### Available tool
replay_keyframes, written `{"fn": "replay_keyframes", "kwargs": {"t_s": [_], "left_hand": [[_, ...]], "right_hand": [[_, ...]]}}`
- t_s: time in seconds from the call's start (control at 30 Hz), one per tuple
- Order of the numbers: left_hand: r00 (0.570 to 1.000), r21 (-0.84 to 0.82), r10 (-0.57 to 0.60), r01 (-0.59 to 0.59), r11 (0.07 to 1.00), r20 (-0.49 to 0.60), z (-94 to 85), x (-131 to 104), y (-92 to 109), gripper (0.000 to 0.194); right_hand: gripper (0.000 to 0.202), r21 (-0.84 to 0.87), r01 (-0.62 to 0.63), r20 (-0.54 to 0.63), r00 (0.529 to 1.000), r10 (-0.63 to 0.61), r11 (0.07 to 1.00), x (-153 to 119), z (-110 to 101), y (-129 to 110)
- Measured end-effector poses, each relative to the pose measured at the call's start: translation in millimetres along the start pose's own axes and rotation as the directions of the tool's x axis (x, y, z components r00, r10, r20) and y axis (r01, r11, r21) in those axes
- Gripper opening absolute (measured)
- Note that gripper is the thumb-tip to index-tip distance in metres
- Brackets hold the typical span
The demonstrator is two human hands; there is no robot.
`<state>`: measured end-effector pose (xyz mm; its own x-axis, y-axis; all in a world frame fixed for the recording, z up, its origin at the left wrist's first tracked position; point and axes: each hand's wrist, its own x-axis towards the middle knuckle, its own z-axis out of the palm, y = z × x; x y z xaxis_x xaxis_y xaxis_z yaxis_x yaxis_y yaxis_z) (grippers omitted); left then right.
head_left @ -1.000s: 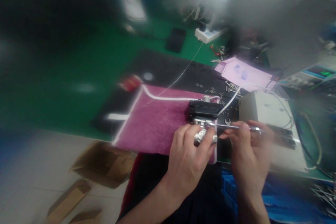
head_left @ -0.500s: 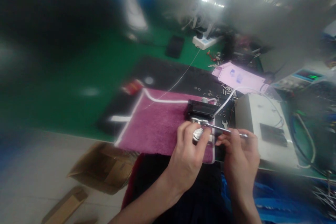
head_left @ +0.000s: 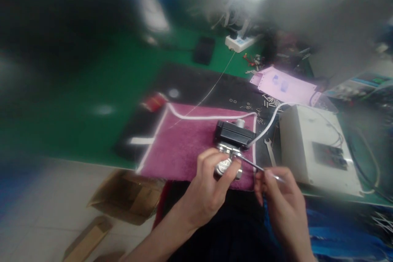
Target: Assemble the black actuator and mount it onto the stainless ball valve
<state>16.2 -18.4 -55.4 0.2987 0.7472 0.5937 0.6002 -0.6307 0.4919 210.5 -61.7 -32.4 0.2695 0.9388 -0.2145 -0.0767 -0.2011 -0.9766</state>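
Observation:
My left hand [head_left: 211, 180] is closed around the round, stamped metal valve body [head_left: 223, 166], thumb and fingers on either side of it. A black actuator box [head_left: 235, 134] is joined to the valve's far side and has a white cable. In my right hand [head_left: 281, 190] is a slim metal wrench [head_left: 253, 164], pinched between thumb and fingers. Its far end meets the metal bracket between the valve and the box; the exact contact is too small to make out. A purple cloth [head_left: 181, 147] lies under the valve.
Right of the cloth are an open-end wrench [head_left: 269, 151] and a white control box [head_left: 316, 147]. Loose screws [head_left: 272, 101] and pink papers [head_left: 285, 84] lie behind. A power strip [head_left: 239, 43] stands farther back. An open cardboard box [head_left: 125, 196] sits on the floor.
The wrench's handle end has swung toward me with my right hand. The valve and black box have tilted slightly and come nearer, with my left hand still around the valve.

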Motion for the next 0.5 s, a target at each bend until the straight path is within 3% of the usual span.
{"fn": "replay_keyframes", "kwargs": {"t_s": [0.1,0.2,0.3,0.37,0.5], "left_hand": [[1.000,0.004,-0.016,0.016,1.000,0.009,0.9,-1.6,0.3,0.048],[0.999,0.010,-0.022,0.022,1.000,0.027,1.2,-1.9,0.9,0.046],[0.999,0.030,-0.016,0.015,0.999,0.033,0.5,-0.4,1.2,0.045],[0.999,0.036,-0.016,0.014,0.999,0.037,-0.6,1.0,1.3,0.044],[0.998,0.040,-0.023,0.020,0.999,0.058,-2.6,2.4,1.5,0.042]], "right_hand": [[0.022,-0.217,0.084,-0.105,0.989,-0.109,0.973,-2.8,-3.9,-14.5],[0.018,-0.495,0.264,-0.169,0.905,-0.390,0.828,-4.6,-11.8,-38.3],[0.011,-0.691,0.404,0.023,0.841,-0.541,0.599,-0.9,-22.7,-60.1],[0.012,-0.760,0.456,0.158,0.821,-0.548,0.463,4.4,-27.1,-70.2],[0.019,-0.823,0.479,0.276,0.806,-0.523,0.304,17.8,-20.3,-84.2]]}}
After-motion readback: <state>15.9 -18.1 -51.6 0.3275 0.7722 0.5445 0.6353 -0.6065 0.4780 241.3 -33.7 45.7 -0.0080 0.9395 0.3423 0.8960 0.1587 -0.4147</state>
